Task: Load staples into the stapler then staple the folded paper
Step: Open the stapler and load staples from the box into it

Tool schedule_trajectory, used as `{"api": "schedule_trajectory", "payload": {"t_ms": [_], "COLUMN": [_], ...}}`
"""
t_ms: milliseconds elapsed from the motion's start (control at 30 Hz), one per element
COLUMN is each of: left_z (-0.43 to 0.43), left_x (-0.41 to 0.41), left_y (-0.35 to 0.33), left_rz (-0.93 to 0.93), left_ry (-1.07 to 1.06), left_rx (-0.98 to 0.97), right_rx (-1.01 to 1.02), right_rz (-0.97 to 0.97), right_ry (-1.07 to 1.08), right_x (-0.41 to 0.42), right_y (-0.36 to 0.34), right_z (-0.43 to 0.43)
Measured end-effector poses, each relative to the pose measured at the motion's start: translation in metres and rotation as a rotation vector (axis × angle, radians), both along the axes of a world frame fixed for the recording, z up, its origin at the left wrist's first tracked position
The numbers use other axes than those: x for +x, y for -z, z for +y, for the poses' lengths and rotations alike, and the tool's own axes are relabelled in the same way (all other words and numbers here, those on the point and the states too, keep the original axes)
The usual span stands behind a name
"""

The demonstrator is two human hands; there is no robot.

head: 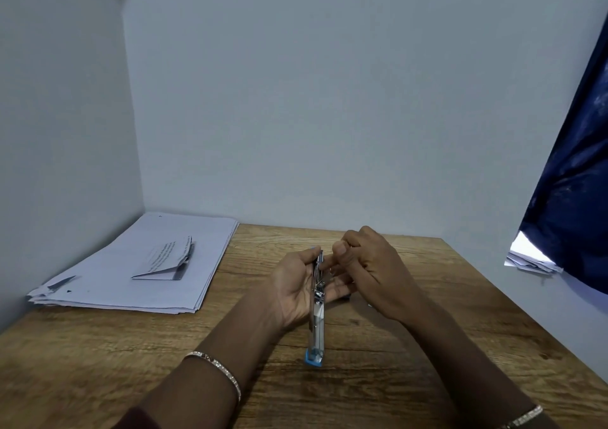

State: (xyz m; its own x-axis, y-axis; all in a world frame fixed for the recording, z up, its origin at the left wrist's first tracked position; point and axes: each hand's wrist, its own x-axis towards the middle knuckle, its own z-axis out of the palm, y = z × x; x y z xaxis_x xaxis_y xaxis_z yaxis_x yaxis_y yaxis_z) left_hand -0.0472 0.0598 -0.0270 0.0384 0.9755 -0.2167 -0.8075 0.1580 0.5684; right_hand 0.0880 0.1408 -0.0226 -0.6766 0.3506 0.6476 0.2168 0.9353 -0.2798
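Cradling the stapler (316,300) in the left hand (296,283) above the desk (378,362), swung open with its metal channel facing up and the blue end pointing toward the body. Pinching with the right hand (365,264) at the far end of the channel, fingers curled tight; staples, if any, too small to make out. Probably handling as stiff, light and a little slick on the metal, so gripping by the sides of the body looks safest. Waiting on the paper stack (131,264) to the left: the folded paper (167,260), thin and floppy, best pinched near the crease.
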Motion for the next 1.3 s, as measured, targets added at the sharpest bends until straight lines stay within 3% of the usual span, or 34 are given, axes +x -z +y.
{"api": "schedule_trajectory", "payload": {"t_ms": [433, 567, 767, 900, 1300], "left_z": [0.002, 0.004, 0.01, 0.011, 0.009], "left_x": [-0.001, -0.002, -0.009, -0.014, -0.011], "left_y": [0.001, 0.004, 0.007, 0.012, 0.009], "left_rz": [-0.038, -0.059, 0.04, -0.037, 0.027], "left_ry": [0.004, 0.005, -0.012, -0.04, -0.042], "left_rx": [0.013, 0.004, -0.039, -0.034, -0.039], "right_rx": [0.168, 0.042, -0.247, -0.406, -0.272], "right_rz": [-0.199, -0.169, 0.167, 0.114, 0.047], "right_ry": [0.106, 0.103, 0.0, -0.132, 0.029], "right_x": [-0.002, -0.002, 0.001, 0.001, -0.009], "right_y": [0.001, 0.006, 0.003, -0.001, 0.009], "right_z": [-0.007, -0.006, 0.001, -0.002, -0.009]}}
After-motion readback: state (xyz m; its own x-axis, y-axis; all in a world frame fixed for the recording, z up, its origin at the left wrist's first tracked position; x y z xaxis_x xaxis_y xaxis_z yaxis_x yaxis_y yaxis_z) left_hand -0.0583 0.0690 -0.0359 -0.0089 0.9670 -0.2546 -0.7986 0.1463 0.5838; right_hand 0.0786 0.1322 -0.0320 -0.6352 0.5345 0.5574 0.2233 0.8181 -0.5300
